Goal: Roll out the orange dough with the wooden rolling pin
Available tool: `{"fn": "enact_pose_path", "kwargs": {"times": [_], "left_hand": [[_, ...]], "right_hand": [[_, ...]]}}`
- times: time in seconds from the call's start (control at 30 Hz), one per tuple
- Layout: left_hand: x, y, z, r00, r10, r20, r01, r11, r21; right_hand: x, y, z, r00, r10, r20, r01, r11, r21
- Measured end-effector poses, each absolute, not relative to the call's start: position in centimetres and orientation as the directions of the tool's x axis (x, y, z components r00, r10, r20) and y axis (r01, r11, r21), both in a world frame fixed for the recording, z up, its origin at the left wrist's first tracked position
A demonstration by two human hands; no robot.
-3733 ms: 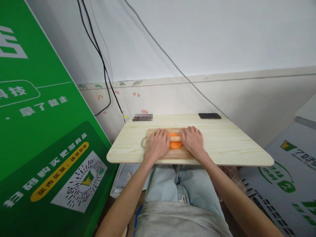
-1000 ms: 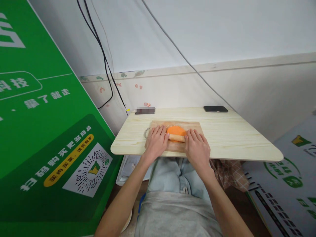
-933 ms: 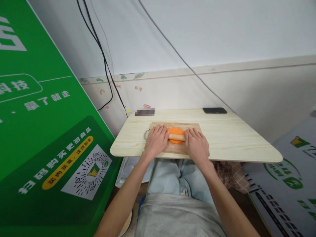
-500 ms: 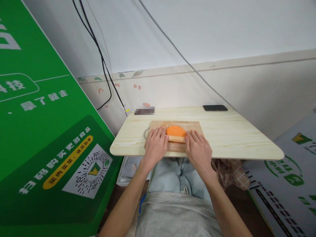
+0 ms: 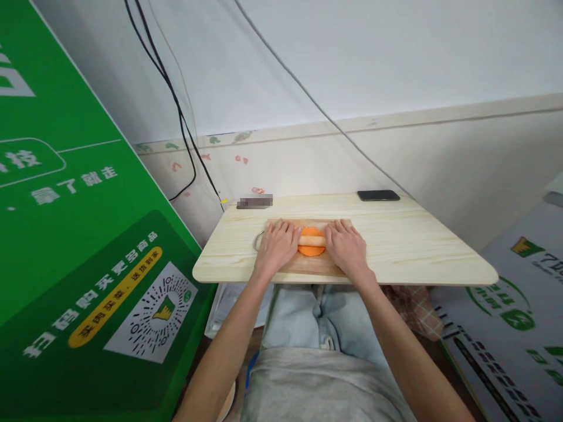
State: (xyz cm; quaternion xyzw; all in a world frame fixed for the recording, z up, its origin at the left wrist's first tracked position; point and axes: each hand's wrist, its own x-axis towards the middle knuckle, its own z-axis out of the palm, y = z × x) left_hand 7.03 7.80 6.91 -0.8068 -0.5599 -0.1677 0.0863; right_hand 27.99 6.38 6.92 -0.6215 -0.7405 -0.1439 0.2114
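A wooden rolling pin (image 5: 312, 241) lies across a flat round piece of orange dough (image 5: 312, 251) on a wooden cutting board (image 5: 314, 269). My left hand (image 5: 278, 244) is closed over the pin's left end, and my right hand (image 5: 346, 244) over its right end. Both palms face down, so the ends of the pin are hidden. Orange dough shows on the far and near sides of the pin. At the board's left side a metal ring handle (image 5: 258, 240) sticks out beside my left hand.
The board rests on a pale wooden table (image 5: 422, 252) against the wall. A black phone (image 5: 378, 196) lies at the back right, and a blurred dark object (image 5: 255, 202) at the back left. A green printed panel (image 5: 97, 246) stands left, a grey printed panel (image 5: 505, 305) right.
Both hands have pushed the rolling pin away from me, from the dough's near edge to about its middle. More of the dough now shows on the near side.
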Motion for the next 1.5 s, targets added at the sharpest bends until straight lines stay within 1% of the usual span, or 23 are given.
{"fn": "enact_pose_path", "kwargs": {"times": [0.13, 0.23, 0.37, 0.5, 0.57, 0.63, 0.77, 0.87, 0.93, 1.03, 1.13, 1.2, 1.3, 1.37, 1.5], "left_hand": [[6.1, 4.1, 5.2, 0.295, 0.853, 0.43, 0.925, -0.368, 0.095], [5.4, 3.0, 4.6, 0.305, 0.846, 0.437, 0.913, -0.39, 0.117], [5.7, 5.9, 5.8, 0.342, 0.875, 0.342, 0.907, -0.402, 0.123], [6.9, 10.0, 7.7, 0.342, 0.904, 0.256, 0.927, -0.369, 0.063], [7.2, 10.6, 8.0, 0.344, 0.904, 0.256, 0.931, -0.364, 0.036], [7.2, 9.7, 7.6, 0.344, 0.892, 0.293, 0.928, -0.37, 0.035], [6.3, 5.6, 5.9, 0.323, 0.869, 0.375, 0.921, -0.379, 0.086], [6.0, 4.0, 5.5, 0.324, 0.868, 0.378, 0.914, -0.39, 0.113], [5.9, 4.8, 6.1, 0.343, 0.878, 0.333, 0.911, -0.398, 0.112], [6.1, 7.8, 7.7, 0.362, 0.904, 0.227, 0.916, -0.39, 0.094], [6.3, 11.1, 9.0, 0.348, 0.936, 0.059, 0.927, -0.353, 0.129], [6.5, 12.6, 9.2, 0.32, 0.947, 0.018, 0.938, -0.319, 0.133], [6.6, 13.4, 8.7, 0.294, 0.95, 0.102, 0.941, -0.306, 0.142], [6.5, 13.0, 8.0, 0.298, 0.938, 0.176, 0.937, -0.323, 0.136], [6.1, 10.6, 6.5, 0.301, 0.907, 0.295, 0.935, -0.342, 0.097]], "right_hand": [[27.7, 2.8, 4.9, -0.11, 0.799, 0.591, 0.974, 0.205, -0.096], [27.4, 1.2, 4.3, -0.076, 0.793, 0.605, 0.974, 0.188, -0.124], [27.3, 3.6, 5.7, -0.078, 0.847, 0.526, 0.975, 0.174, -0.136], [27.4, 8.0, 7.7, -0.065, 0.912, 0.405, 0.991, 0.107, -0.081], [27.5, 8.8, 7.9, -0.059, 0.919, 0.389, 0.994, 0.09, -0.062], [27.6, 8.1, 7.5, -0.067, 0.906, 0.418, 0.993, 0.1, -0.056], [27.4, 3.9, 5.8, -0.082, 0.839, 0.538, 0.987, 0.143, -0.072], [27.5, 2.1, 5.2, -0.097, 0.808, 0.581, 0.983, 0.168, -0.069], [27.9, 2.6, 5.7, -0.122, 0.838, 0.531, 0.979, 0.19, -0.076], [29.0, 5.3, 7.4, -0.184, 0.907, 0.378, 0.966, 0.238, -0.1], [30.2, 8.6, 9.0, -0.272, 0.928, 0.255, 0.949, 0.302, -0.086], [30.8, 10.4, 9.4, -0.291, 0.935, 0.204, 0.945, 0.314, -0.092], [30.9, 11.7, 9.1, -0.269, 0.954, 0.129, 0.949, 0.286, -0.133], [30.7, 11.3, 8.4, -0.229, 0.965, 0.13, 0.958, 0.248, -0.146], [29.9, 8.2, 7.1, -0.151, 0.947, 0.284, 0.976, 0.189, -0.111]]}}
